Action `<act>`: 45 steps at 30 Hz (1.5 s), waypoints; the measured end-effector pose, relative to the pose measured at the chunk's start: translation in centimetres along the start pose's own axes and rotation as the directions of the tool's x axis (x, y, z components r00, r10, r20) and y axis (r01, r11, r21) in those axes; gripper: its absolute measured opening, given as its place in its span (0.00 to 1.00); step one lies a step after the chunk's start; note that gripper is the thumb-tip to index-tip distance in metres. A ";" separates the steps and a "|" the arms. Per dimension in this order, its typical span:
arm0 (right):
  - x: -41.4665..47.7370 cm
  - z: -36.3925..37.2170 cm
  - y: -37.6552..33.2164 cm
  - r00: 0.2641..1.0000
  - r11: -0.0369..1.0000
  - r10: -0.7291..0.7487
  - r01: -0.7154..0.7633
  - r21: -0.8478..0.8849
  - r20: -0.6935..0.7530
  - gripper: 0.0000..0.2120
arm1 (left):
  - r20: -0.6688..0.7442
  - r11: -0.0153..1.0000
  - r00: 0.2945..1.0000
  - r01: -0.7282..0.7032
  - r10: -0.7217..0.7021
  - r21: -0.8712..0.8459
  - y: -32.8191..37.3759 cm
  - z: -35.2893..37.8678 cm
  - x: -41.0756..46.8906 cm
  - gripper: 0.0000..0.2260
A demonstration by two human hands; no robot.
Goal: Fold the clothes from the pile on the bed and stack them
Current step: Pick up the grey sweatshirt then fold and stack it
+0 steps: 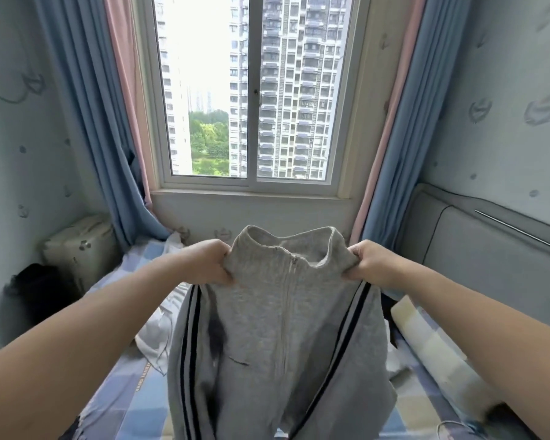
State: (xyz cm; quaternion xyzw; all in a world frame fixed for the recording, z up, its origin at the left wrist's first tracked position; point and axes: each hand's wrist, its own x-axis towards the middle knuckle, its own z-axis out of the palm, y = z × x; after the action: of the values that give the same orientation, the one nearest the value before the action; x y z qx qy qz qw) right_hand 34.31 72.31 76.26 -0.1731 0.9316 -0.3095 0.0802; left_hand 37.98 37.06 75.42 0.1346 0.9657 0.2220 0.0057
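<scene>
Gripped the grey zip jacket (276,328) by its 2 shoulders, left hand (210,262) and right hand (372,262) each curled tight into cloth. Hung lengthwise straight down between them, above the bed (133,401), equally near both.

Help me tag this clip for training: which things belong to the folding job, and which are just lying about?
Job: grey jacket, gripped at the shoulders by left hand and right hand; white clothing on the bed.
Lying about: suitcase, pillow, curtains, window.

Home bedroom, checked bed (133,395), curtained window (254,90), padded headboard (489,249)
</scene>
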 end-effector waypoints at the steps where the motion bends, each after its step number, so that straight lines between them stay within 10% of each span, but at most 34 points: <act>1: -0.8 -0.1 0.7 0.999 0.999 -0.003 0.001 -0.043 -0.033 0.09 | -0.059 0.996 0.997 0.049 -0.044 0.077 0.4 0.6 -0.5 0.08; 9: -9.3 -0.1 7.6 0.965 0.974 0.069 -0.120 -0.192 -0.252 0.09 | -0.336 0.914 0.851 0.389 -0.404 -0.116 3.6 8.0 -7.9 0.08; 24: -18.0 -3.2 10.8 0.889 0.949 0.086 0.063 0.308 -0.449 0.10 | -0.595 0.966 0.763 0.160 -0.251 -0.203 9.1 7.8 -13.9 0.10; 33: -13.4 -4.7 12.2 0.914 0.998 0.059 -0.054 0.024 -0.401 0.07 | -0.465 0.940 0.825 0.336 -0.321 -0.052 4.1 6.4 -9.9 0.14; 45: 9.7 6.1 20.8 0.921 0.920 0.370 -0.382 -0.084 -0.124 0.15 | -0.088 0.845 0.845 0.510 -0.527 -0.165 -15.3 18.9 6.5 0.13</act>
State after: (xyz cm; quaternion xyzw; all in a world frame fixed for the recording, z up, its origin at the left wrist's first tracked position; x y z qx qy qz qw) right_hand 21.17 80.94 58.44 0.0217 0.9656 -0.2468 0.0792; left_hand 29.14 33.63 52.15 -0.1471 0.9471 0.2851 0.0117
